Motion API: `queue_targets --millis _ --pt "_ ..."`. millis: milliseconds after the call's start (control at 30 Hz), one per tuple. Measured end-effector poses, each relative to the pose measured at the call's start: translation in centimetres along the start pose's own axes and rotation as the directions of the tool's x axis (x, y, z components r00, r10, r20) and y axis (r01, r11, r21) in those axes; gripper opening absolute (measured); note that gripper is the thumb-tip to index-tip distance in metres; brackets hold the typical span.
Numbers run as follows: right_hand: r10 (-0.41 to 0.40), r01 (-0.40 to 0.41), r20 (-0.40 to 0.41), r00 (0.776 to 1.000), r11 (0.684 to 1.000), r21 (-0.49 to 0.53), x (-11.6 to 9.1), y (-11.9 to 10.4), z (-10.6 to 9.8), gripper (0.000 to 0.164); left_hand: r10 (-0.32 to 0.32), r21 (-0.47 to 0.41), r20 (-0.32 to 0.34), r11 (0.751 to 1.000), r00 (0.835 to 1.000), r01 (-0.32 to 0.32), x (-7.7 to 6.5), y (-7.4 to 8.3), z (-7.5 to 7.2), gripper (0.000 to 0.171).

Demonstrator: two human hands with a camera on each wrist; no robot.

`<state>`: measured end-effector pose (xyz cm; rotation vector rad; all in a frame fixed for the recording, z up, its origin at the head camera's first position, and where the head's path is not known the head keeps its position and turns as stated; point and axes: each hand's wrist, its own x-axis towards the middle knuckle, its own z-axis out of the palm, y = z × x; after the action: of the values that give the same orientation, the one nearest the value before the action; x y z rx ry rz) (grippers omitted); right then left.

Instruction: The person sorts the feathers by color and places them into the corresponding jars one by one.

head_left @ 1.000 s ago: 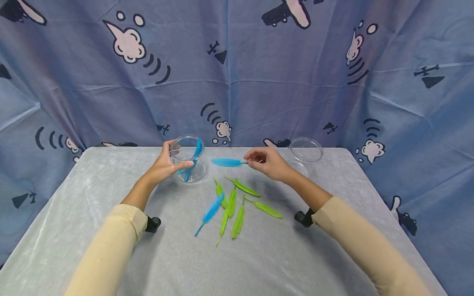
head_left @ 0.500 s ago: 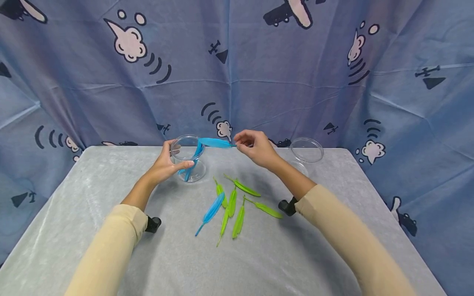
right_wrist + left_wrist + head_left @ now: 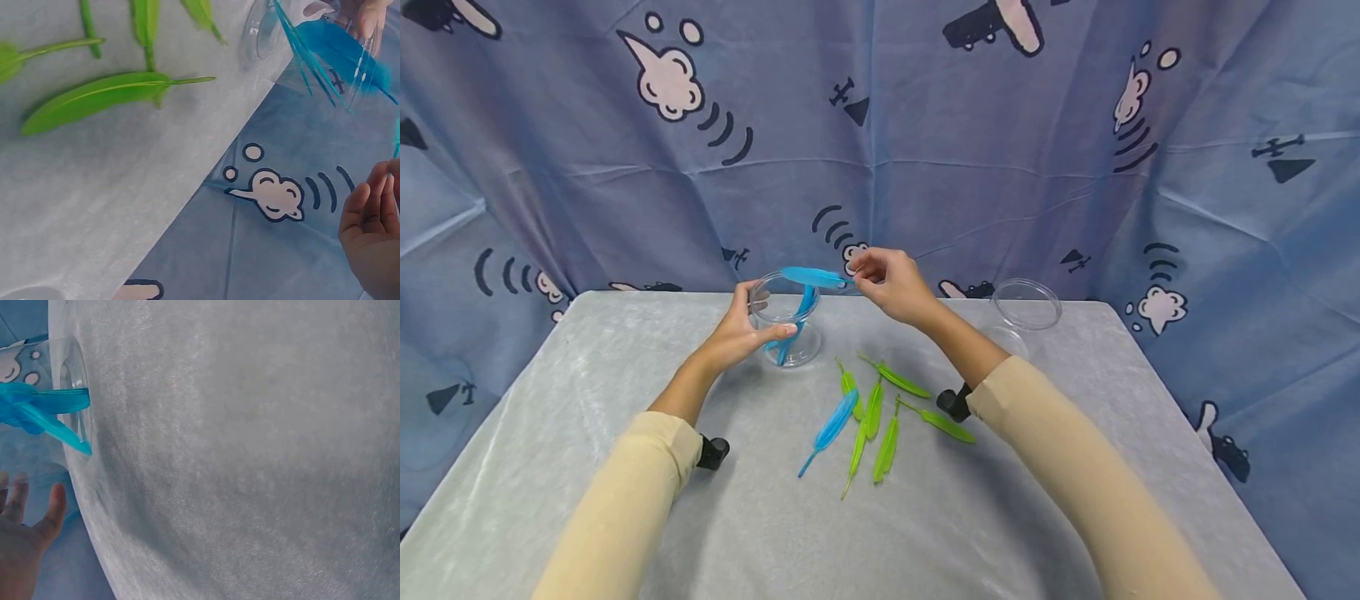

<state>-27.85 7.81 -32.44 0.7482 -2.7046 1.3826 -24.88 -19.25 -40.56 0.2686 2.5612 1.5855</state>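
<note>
My left hand (image 3: 733, 333) holds a clear plastic jar (image 3: 775, 312) at the table's far edge, thumb on the near side. Blue feathers (image 3: 789, 343) lean inside the jar; the left wrist view shows these feathers (image 3: 65, 400) reaching its base. With fingertips and thumb, my right hand (image 3: 895, 287) pinches another blue feather (image 3: 808, 277) by its quill. That feather lies level across the jar's mouth, its vane pointing left. In the right wrist view the right hand (image 3: 375, 231) is at the right edge, with most of its feather cut off.
One blue feather (image 3: 833, 425) and several green feathers (image 3: 886, 446) lie mid-table. Behind my right forearm is a second clear jar (image 3: 1026, 304), partly hidden by the arm. A printed blue curtain (image 3: 985, 200) hangs just behind the grey-covered table (image 3: 775, 517).
My right hand has moved left and up, carrying the blue feather from beside the jar to over its mouth. The left hand and jar have stayed in place.
</note>
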Motion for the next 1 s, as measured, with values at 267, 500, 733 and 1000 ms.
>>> queue_targets --millis 267,500,733,1000 --pt "-0.006 0.007 0.017 1.0 0.999 -0.043 0.6 -1.3 0.7 0.018 0.002 0.0 -0.001 1.0 1.0 -0.002 0.1 -0.1 0.0 0.1" --pt "-0.002 0.003 0.01 1.0 0.997 -0.071 0.9 -1.9 1.5 0.018 -0.007 0.001 -0.001 1.0 1.0 0.007 0.1 0.0 0.0 0.1" --pt "0.001 0.001 0.021 1.0 0.997 -0.082 1.6 -2.6 2.6 0.017 -0.008 -0.006 -0.005 1.0 1.0 0.008 0.1 0.0 -0.1 0.099" --pt "-0.032 0.039 0.042 0.999 0.984 -0.173 2.2 -3.0 3.7 0.018 0.003 -0.02 0.003 1.0 1.0 -0.002 0.1 -0.2 -0.1 0.099"
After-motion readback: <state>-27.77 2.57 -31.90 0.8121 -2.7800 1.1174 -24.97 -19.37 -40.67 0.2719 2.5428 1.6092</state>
